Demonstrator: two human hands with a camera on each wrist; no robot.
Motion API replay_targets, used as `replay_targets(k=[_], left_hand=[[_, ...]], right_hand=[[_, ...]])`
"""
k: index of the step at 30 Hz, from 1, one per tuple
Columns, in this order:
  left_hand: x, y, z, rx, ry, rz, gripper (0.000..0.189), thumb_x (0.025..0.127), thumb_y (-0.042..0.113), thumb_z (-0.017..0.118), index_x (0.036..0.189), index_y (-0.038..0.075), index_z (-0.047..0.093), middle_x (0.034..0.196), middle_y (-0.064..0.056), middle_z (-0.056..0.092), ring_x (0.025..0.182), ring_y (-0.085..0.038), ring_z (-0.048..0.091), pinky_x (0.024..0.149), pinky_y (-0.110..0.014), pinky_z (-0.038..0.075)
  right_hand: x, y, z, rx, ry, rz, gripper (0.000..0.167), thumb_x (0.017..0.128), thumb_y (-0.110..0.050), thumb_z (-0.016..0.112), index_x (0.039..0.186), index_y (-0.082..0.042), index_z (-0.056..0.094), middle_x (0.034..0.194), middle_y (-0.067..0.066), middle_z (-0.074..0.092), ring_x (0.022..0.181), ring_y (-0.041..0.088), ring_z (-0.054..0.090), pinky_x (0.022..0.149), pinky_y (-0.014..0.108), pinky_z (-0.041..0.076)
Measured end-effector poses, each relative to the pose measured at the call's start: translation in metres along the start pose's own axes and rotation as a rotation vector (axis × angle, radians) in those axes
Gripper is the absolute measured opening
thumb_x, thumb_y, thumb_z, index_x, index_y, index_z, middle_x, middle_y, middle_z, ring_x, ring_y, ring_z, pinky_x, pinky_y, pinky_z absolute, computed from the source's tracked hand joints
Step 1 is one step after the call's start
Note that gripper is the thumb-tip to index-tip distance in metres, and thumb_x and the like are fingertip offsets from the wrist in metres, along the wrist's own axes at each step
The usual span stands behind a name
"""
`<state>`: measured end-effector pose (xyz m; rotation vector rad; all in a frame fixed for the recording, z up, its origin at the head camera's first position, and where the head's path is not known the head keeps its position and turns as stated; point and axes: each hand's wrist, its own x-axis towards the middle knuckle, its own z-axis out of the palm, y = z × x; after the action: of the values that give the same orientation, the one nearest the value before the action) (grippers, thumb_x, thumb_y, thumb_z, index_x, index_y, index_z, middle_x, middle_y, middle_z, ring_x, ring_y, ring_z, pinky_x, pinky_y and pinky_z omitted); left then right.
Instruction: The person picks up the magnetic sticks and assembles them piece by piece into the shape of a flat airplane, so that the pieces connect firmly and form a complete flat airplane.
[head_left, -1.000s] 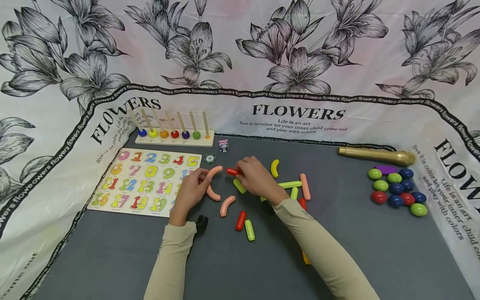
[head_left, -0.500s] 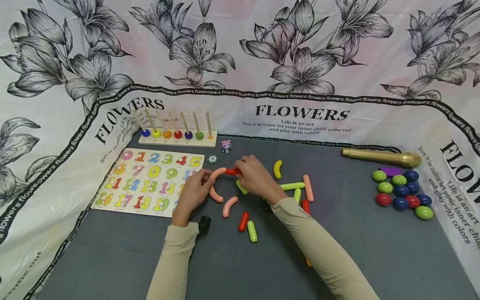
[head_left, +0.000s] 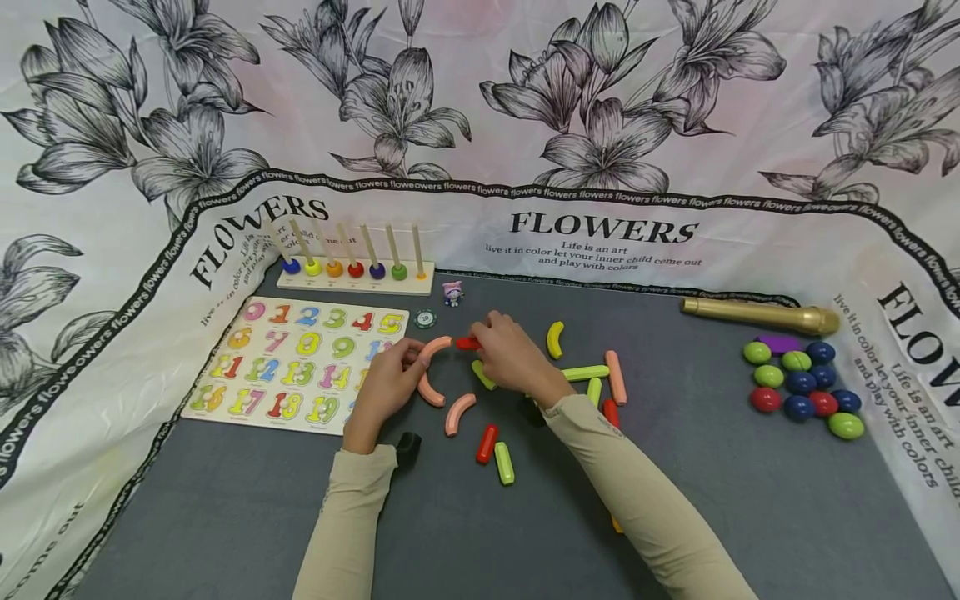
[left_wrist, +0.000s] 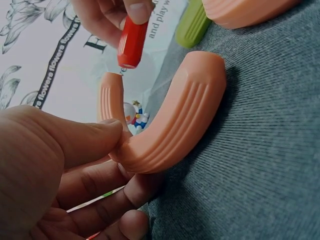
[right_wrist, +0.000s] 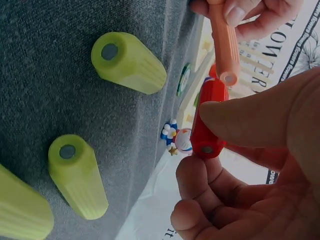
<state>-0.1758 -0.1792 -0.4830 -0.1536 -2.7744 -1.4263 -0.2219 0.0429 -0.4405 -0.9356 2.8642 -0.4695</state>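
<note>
My left hand (head_left: 386,379) pinches a peach curved magnetic stick piece (left_wrist: 170,120) between thumb and fingers. Two such curved pieces join end to end into a C-shaped arc (head_left: 426,379). Between my right thumb and fingers is a short red magnetic stick (right_wrist: 207,120), held by my right hand (head_left: 513,354) just right of the arc's upper end. A small gap shows between red stick and arc in the head view. Another peach curved piece (head_left: 459,414) lies below the arc. A green stick (head_left: 483,375) lies under the right hand's near side.
A red stick (head_left: 487,443) and a green stick (head_left: 505,463) lie in front. More sticks, including a yellow curve (head_left: 555,340) and a peach stick (head_left: 616,377), lie rightward. A number board (head_left: 292,362), peg stand (head_left: 352,283), figurine (head_left: 452,292), gold microphone (head_left: 761,315) and several coloured balls surround them.
The red stick moved left to meet the arc's upper end half a second ago, and now stands slightly apart from it again. The left hand keeps its hold on the arc.
</note>
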Motion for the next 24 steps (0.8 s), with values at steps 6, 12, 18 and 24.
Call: replay_targets(k=[6,12,18,24], left_hand=[[-0.001,0.0,0.0,0.009,0.004,-0.002,0.026,0.107,0.013,0.067,0.127,-0.005,0.068,0.11,-0.021,0.073,0.094,-0.036,0.07,0.082,-0.052,0.056],[-0.004,-0.003,0.003,0.019,0.007,-0.006,0.026,0.107,0.014,0.067,0.126,-0.004,0.068,0.106,-0.019,0.073,0.089,-0.033,0.068,0.077,-0.049,0.055],[-0.004,-0.002,0.003,0.015,0.003,-0.019,0.026,0.108,0.014,0.066,0.126,-0.004,0.068,0.104,-0.017,0.073,0.09,-0.032,0.069,0.079,-0.048,0.055],[0.0,-0.001,0.002,0.017,0.017,-0.017,0.026,0.107,0.014,0.067,0.127,-0.004,0.068,0.103,-0.016,0.073,0.093,-0.032,0.07,0.084,-0.05,0.056]], right_hand=[[-0.001,0.001,-0.003,0.058,0.037,0.033,0.02,0.102,-0.005,0.071,0.119,0.002,0.064,0.105,0.016,0.063,0.09,0.031,0.058,0.083,0.044,0.052],[-0.001,0.003,0.001,0.304,0.078,0.049,0.031,0.102,-0.003,0.071,0.13,0.004,0.06,0.11,0.015,0.066,0.093,0.028,0.063,0.084,0.043,0.056],[-0.004,0.004,0.006,0.496,0.145,0.084,0.028,0.101,-0.003,0.071,0.128,0.002,0.067,0.114,0.015,0.07,0.088,0.026,0.063,0.077,0.038,0.055],[-0.001,0.002,0.007,0.569,0.209,0.153,0.017,0.1,-0.004,0.073,0.116,-0.002,0.069,0.109,0.015,0.069,0.083,0.025,0.062,0.074,0.037,0.055]])
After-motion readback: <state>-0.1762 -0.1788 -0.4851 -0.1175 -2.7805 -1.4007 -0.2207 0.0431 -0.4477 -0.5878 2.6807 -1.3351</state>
